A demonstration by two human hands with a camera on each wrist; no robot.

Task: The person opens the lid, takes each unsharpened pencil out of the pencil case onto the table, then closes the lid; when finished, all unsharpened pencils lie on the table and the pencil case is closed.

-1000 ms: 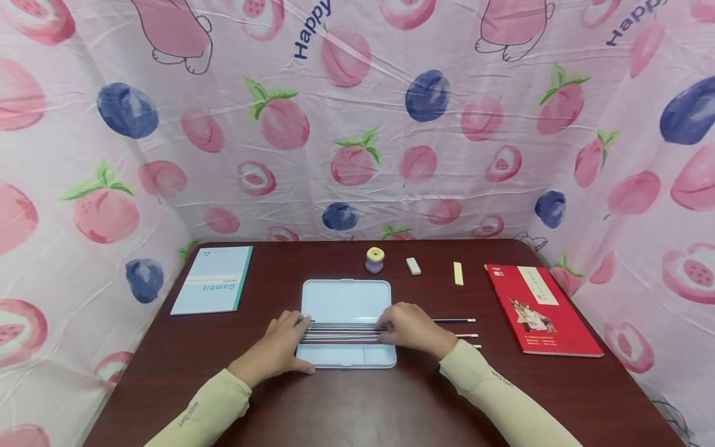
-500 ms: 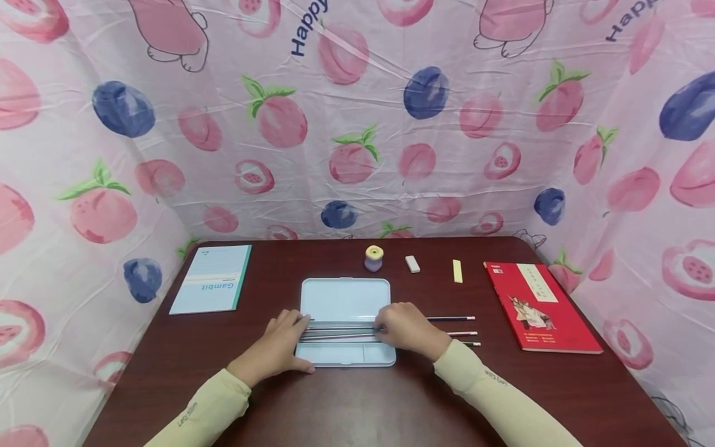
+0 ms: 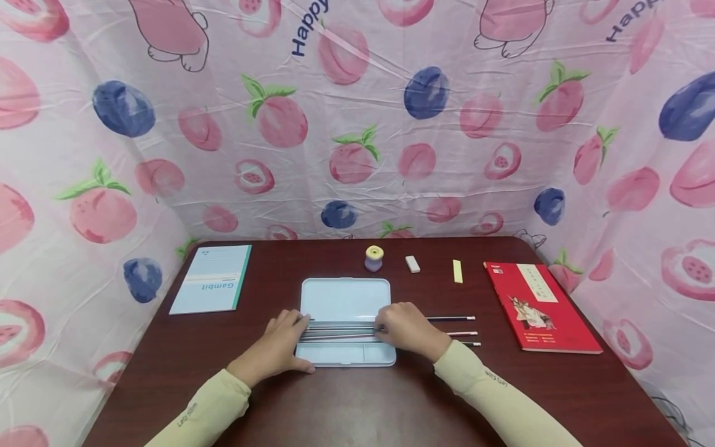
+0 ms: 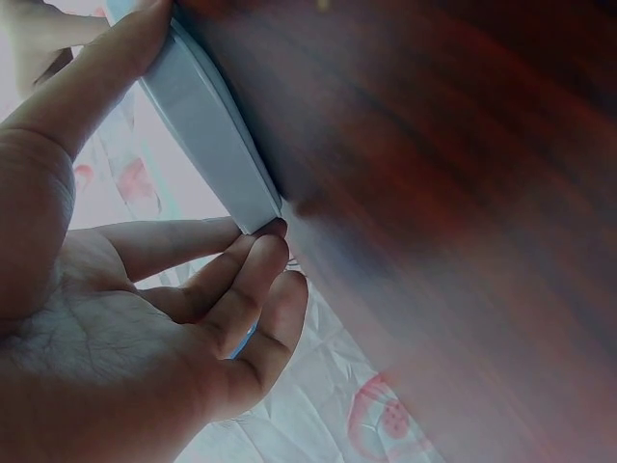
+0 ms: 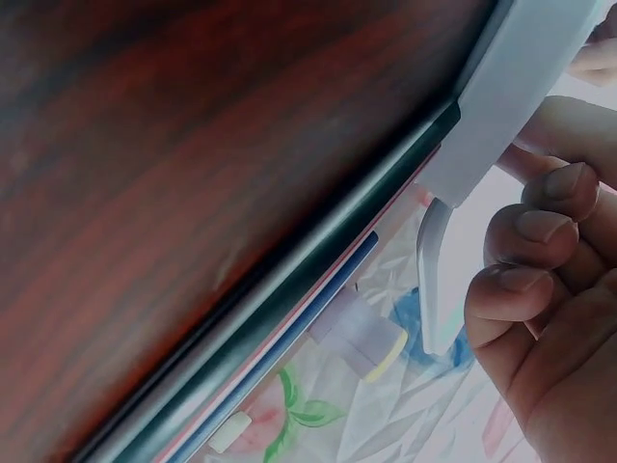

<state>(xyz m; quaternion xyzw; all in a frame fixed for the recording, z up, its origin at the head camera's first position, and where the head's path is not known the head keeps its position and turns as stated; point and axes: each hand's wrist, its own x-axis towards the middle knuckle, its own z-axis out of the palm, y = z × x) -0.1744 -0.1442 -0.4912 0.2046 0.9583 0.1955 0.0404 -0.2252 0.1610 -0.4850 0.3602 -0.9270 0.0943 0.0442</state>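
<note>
A light blue pencil case [image 3: 345, 298] lies with its lid laid back on the table. My left hand [image 3: 272, 349] grips its left end, thumb at the front corner and fingers toward the hinge. In the left wrist view, thumb and fingertips span the case's side wall [image 4: 207, 125]. Several thin pencils [image 3: 337, 337] lie lengthwise in the case. At its right end my right hand [image 3: 412, 329] has curled fingers and pinches pencils there; the fingertips' contact is hidden in the head view. Beyond that hand, more pencils [image 3: 451, 318] lie on the table, eraser ends rightward.
Behind the case stand a lavender and yellow sharpener [image 3: 373, 258], a white eraser [image 3: 412, 264] and a yellow strip [image 3: 457, 271]. A blue notebook [image 3: 212, 279] lies at left, a red book [image 3: 540, 307] at right. Patterned cloth [image 3: 357, 186] hangs around the table.
My right hand has moved slightly left, and the pencils in the case have shifted back from the front compartment. My left hand keeps its hold. The last half second shows almost no motion.
</note>
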